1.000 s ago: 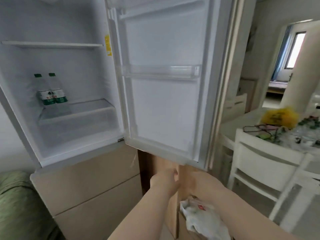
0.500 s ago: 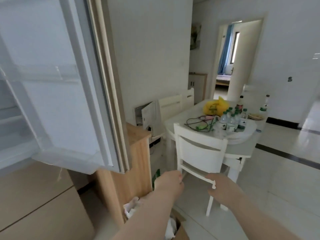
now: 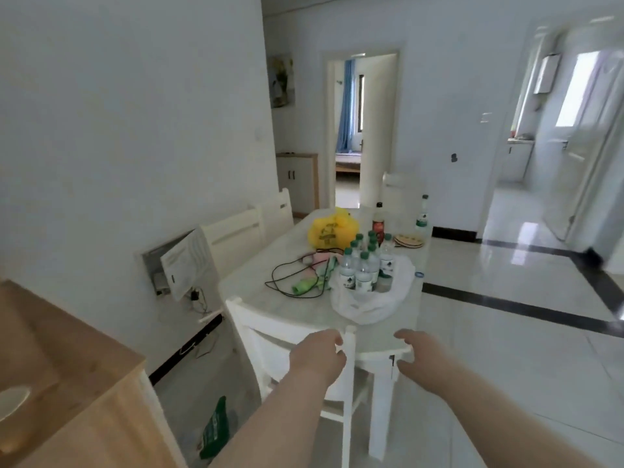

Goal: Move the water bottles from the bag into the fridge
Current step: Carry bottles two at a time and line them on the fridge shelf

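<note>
Standing in the white bag (image 3: 371, 304) on the table's (image 3: 256, 282) near right part, the water bottles (image 3: 363, 270) look full, heavy and smooth, best gripped mid-body, while the left hand (image 3: 319, 354) and right hand (image 3: 420, 354) hang loosely curled, holding nothing.

left hand (image 3: 319, 354): empty, fingers curled | right hand (image 3: 420, 354): empty, loosely spread
</note>
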